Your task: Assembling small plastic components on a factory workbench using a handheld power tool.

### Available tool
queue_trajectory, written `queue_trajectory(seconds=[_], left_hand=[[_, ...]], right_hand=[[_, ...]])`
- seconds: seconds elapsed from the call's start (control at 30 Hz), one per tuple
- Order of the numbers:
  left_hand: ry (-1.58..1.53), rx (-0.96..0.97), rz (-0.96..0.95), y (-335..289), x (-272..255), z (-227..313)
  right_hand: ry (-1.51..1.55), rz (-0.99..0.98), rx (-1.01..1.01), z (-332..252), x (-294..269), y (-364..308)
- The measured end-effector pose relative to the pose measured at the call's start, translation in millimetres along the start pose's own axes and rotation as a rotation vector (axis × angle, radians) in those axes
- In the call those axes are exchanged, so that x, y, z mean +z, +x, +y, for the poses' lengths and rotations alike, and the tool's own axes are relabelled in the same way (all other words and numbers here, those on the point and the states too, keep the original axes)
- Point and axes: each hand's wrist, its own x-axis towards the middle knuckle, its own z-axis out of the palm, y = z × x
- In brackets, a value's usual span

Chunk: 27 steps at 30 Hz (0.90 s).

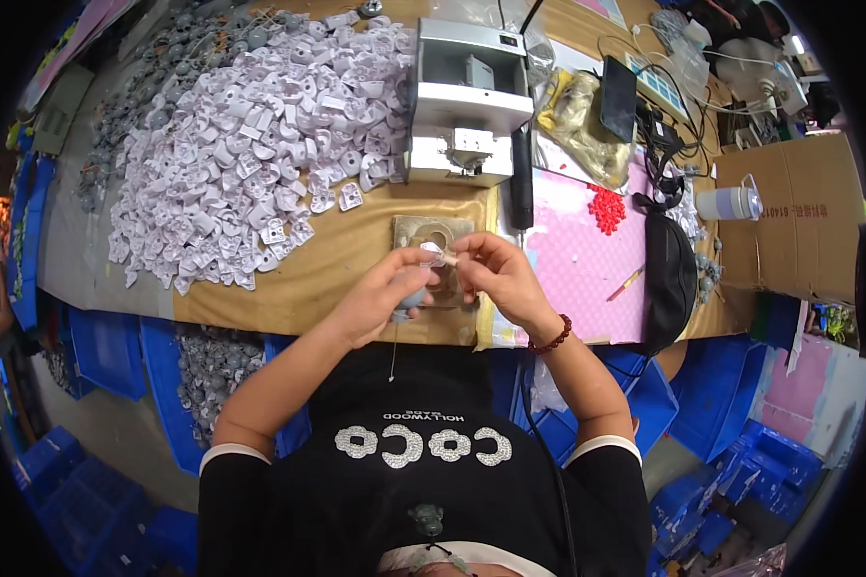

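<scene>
Both my hands meet above a brown block (406, 229) with a round ring on it at the table's front edge. My left hand (370, 300) is closed around a grey rounded part (413, 300), from which a thin cord (393, 361) hangs past the table edge. Between the fingertips of both hands is a small white piece (432, 249), partly covered by them. With thumb and forefinger pinched beside that piece, my right hand (506, 281) grips something too small to make out.
A large heap of white plastic housings (260, 144) spreads over the left, with grey round parts (164, 62) behind. Beyond my hands stands a metal bench machine (471, 106). On the right are red bits (606, 209), a pencil (625, 285), a black pouch (669, 279) and a white bottle (729, 203).
</scene>
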Motion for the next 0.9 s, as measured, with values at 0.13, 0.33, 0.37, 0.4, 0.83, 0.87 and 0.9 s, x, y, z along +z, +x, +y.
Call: queue_trajectory(seconds=[0.13, 0.33, 0.37, 0.4, 0.83, 0.87, 0.9], left_hand=[[0.300, 0.076, 0.187, -8, -5, -32], [0.596, 0.210, 0.340, -9, -12, -43], [0.767, 0.336, 0.344, -10, -10, -42], [0.937, 0.463, 0.344, -11, -7, -41], [1.335, 0.652, 0.206, -1, -5, -37], [1.336, 0.648, 0.209, 0, -5, -36], [1.338, 0.644, 0.212, -1, -6, -34]], right_hand=[[-0.505, -0.002, -0.166, 11, 2, -6], [-1.174, 0.055, -0.750, 32, 6, 8], [-1.236, 0.063, -0.796, 35, 5, 12], [-1.248, 0.063, -0.806, 38, 3, 16], [-1.535, -0.094, -0.746, 15, 10, 30], [-1.564, -0.108, -0.750, 15, 9, 29], [-1.592, -0.123, -0.754, 16, 10, 29]])
